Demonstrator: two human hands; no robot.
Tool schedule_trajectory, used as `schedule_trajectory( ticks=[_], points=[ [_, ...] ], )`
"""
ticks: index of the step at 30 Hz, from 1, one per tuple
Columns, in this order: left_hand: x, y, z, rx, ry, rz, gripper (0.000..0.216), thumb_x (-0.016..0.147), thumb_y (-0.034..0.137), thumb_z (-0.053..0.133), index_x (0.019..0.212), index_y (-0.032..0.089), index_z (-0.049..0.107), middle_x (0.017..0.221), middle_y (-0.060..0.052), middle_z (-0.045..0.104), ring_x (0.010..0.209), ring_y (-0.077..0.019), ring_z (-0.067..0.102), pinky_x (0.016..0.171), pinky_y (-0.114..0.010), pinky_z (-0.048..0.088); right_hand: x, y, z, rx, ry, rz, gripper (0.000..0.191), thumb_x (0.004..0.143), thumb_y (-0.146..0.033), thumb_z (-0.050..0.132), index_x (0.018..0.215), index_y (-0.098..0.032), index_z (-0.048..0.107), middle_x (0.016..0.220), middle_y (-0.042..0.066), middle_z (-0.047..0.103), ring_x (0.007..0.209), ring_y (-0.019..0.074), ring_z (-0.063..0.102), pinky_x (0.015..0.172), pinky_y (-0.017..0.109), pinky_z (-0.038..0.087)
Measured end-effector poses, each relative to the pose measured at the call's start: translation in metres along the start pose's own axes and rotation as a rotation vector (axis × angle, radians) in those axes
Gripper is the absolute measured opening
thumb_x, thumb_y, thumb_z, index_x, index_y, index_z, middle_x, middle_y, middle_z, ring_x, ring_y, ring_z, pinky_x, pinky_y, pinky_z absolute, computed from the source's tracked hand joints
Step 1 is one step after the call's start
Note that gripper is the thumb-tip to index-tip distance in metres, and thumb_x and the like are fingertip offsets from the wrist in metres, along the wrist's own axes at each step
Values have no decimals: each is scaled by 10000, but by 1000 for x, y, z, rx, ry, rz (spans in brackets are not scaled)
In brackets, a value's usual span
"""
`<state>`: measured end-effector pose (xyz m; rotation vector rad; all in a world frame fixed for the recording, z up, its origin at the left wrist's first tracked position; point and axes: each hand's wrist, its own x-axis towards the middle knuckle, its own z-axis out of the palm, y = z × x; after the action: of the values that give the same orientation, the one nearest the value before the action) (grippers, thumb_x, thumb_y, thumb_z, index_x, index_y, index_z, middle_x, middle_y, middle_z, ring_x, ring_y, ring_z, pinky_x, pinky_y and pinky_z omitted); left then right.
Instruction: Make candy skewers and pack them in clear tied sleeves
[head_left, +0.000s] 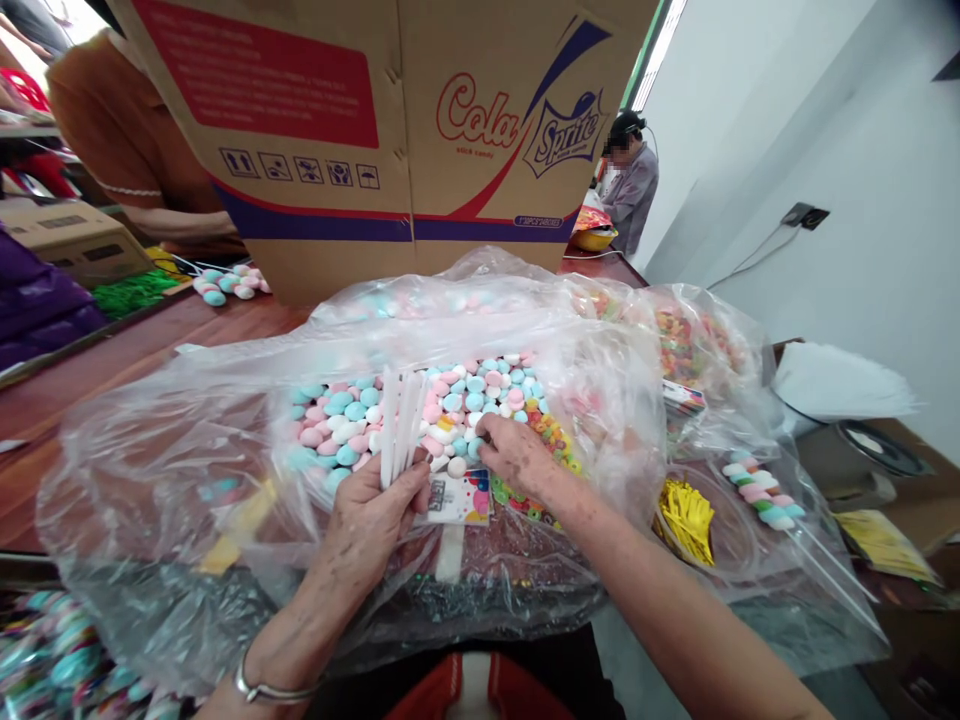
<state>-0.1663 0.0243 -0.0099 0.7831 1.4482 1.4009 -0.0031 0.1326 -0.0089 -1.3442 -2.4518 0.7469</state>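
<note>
My left hand [382,505] is closed around several white plastic sticks [401,425], which stand up from the fist. My right hand [517,455] reaches into a pile of pink, blue and white marshmallows [341,425], its fingers curled together at the pile's near right side. Whatever may be between those fingertips is hidden. Ring-shaped gummies [559,440] in yellow, orange and green lie beside and under the right hand. A printed card [469,497] with coloured dots rests between the hands. Clear plastic sheeting [172,430] surrounds the candy.
A large cardboard box [420,130] stands behind the candy. To the right lie gold twist ties [688,520] in a round container and a finished candy skewer [761,490]. More candy sticks [225,283] lie at the back left. Two people are nearby, one at far right [634,190].
</note>
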Motion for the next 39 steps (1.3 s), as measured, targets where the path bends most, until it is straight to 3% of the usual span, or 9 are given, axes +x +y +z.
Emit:
schedule_trajectory(
  ticks=[7, 10, 13, 16, 22, 31, 35, 39],
  points=[
    [1, -6, -1, 20, -7, 21, 305, 740, 422, 728, 847, 150, 642, 507, 49, 533, 362, -58, 346, 344, -172, 211, -12, 0, 2, 152, 42, -26, 255, 661, -76, 542, 882, -196, 585, 992, 67, 609, 931, 231, 531, 809, 330, 375],
    [2, -7, -4, 58, -19, 57, 285, 745, 406, 729, 855, 152, 658, 539, 41, 533, 425, -81, 411, 400, -187, 287, -13, 8, 3, 320, 84, -2, 188, 632, -98, 571, 789, -202, 567, 873, 18, 591, 850, 198, 534, 780, 319, 392],
    [0, -4, -7, 185, -83, 99, 243, 777, 399, 699, 793, 159, 659, 574, 29, 535, 517, -112, 469, 489, -207, 354, -11, 14, 2, 560, 119, 42, 141, 689, -193, 586, 826, -210, 556, 745, -25, 588, 730, 161, 560, 691, 289, 436],
    [-3, 0, -7, 346, -170, 121, 233, 830, 397, 636, 755, 176, 649, 541, 46, 496, 505, -111, 429, 487, -207, 322, -10, 18, -1, 822, 141, 66, 197, 744, -314, 606, 902, -209, 554, 775, -18, 647, 693, 145, 612, 639, 273, 486],
    [-1, -3, -4, 479, -237, 101, 272, 870, 440, 561, 758, 200, 622, 496, 65, 461, 439, -104, 348, 419, -210, 234, -13, 18, -5, 1112, 176, 101, 290, 664, -369, 752, 848, -196, 609, 772, -6, 696, 693, 135, 659, 666, 274, 541],
    [0, 4, 1, 542, -214, 128, 278, 874, 430, 549, 748, 200, 641, 481, 59, 453, 454, -115, 362, 439, -217, 260, -18, 14, -7, 1155, 188, 59, 252, 682, -290, 755, 901, -193, 676, 812, -4, 709, 746, 143, 655, 691, 264, 521],
    [1, 2, -1, 535, -219, 136, 274, 867, 425, 557, 736, 200, 643, 499, 54, 457, 469, -118, 369, 443, -216, 260, -22, 13, -11, 1011, 221, 16, 231, 783, -319, 661, 971, -194, 711, 903, 15, 715, 821, 157, 648, 759, 281, 503],
    [2, -4, 2, 476, -226, 114, 292, 857, 453, 578, 752, 192, 656, 509, 52, 464, 482, -118, 369, 445, -212, 258, -22, 17, -6, 882, 292, 25, 259, 781, -277, 647, 1016, -205, 726, 921, 6, 720, 820, 158, 639, 753, 276, 496]
  ],
)
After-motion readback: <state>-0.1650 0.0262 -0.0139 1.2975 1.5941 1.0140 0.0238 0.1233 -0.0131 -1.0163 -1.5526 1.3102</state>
